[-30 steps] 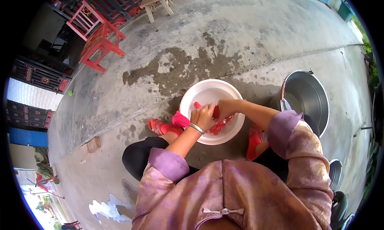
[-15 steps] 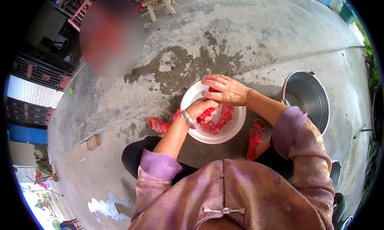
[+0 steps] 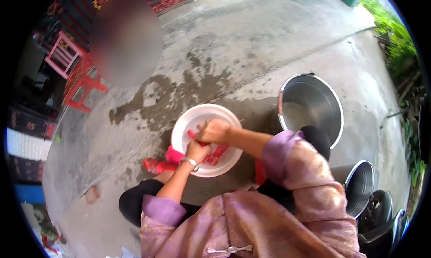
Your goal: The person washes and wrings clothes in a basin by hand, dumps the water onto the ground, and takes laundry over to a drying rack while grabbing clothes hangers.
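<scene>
Cloth [image 3: 191, 133], bright red and bunched, is staying within my sight over the white basin [image 3: 207, 106], where both hands are gripping it. The left hand [image 3: 196, 151] is curling its fingers round the lower part; the right hand [image 3: 213, 131] is making a fist round the upper part, touching or nearly touching the left, though blur is leaving me unsure. Red fabric [image 3: 216, 155] is lying inside the basin, and pink fabric [image 3: 174, 155] is showing at its left edge. To the right, a metal bucket [image 3: 314, 96] is standing on the concrete floor [image 3: 251, 42].
</scene>
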Motion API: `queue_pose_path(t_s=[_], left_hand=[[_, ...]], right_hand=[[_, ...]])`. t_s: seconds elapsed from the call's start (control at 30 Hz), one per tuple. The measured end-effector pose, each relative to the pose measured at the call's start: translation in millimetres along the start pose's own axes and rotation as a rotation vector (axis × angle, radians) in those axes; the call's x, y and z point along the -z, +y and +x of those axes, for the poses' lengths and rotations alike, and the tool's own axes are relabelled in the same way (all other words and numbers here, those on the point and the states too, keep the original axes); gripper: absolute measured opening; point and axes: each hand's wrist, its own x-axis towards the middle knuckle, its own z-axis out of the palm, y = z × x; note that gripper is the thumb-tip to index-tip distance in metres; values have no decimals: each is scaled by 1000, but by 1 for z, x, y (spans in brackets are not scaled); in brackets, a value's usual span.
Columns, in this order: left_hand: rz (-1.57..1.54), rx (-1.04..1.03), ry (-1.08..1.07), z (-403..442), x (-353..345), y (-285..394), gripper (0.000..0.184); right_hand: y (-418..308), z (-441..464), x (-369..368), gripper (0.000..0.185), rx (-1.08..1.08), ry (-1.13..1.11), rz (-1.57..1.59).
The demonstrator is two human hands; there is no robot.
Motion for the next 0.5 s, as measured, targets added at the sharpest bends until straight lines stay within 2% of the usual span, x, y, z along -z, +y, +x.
queue_pose_path(t_s=[0.03, 0.13, 0.33, 0.4, 0.5], left_hand=[[108, 111, -49, -7, -1, 8, 28], [381, 159, 16, -12, -26, -20, 25], [474, -55, 3, -23, -22, -8, 28], [569, -61, 7, -28, -18, 0, 29], [550, -133, -5, -32, -16, -3, 33]], right_hand=[[-8, -4, -12, 6, -68, -131, 37], [-29, -15, -45, 10, -152, -329, 150], [-34, -19, -15, 16, -386, -576, 371], [-35, -21, -21, 18, -415, -529, 445], [-35, -21, -19, 23, -407, -639, 440]])
